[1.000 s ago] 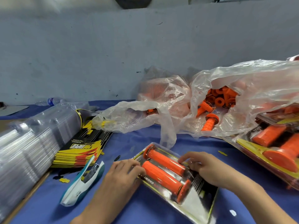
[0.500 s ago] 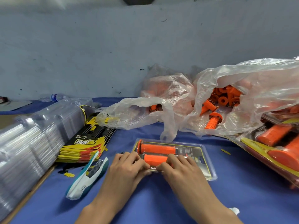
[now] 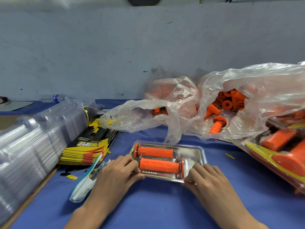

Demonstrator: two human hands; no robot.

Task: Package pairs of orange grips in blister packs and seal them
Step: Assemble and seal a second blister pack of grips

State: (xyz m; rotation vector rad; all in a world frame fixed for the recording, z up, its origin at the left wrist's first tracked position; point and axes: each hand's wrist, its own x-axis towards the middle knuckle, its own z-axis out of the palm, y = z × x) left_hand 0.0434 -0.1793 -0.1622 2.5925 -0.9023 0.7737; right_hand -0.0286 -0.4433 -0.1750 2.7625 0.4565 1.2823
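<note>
I have the blister pack (image 3: 189,152) flat on the table (image 3: 156,204), right in front of me, long side running left to right. Two orange grips sit inside it side by side – the far grip (image 3: 155,151) with its flange to the left, the near grip (image 3: 159,165) with its flange to the right. Under the near one, the printed card shows the word DIAMOND.

My left hand (image 3: 118,172) is clamped on the left end of the pack: fingers bent over the top beside the near grip, thumb at the near edge. My right hand (image 3: 208,177) grips the near right corner the same way, fingertips on the clear plastic and thumb against the front rim. The two hands are apart, with the near grip between them.

To my left lies a long stack of clear plastic shells (image 3: 33,142), and just beside it a pile of black-and-yellow printed cards (image 3: 89,146). A teal-and-white packet (image 3: 85,184) lies touching my left wrist. A water bottle (image 3: 56,98) lies on its side at the back, near the wall.

Behind the pack are crumpled clear plastic bags (image 3: 247,90) – the right one gapes open and loose orange grips (image 3: 216,126) spill from its mouth. At the far right, packs already filled with orange grips (image 3: 280,154) lie piled at the table's edge.
</note>
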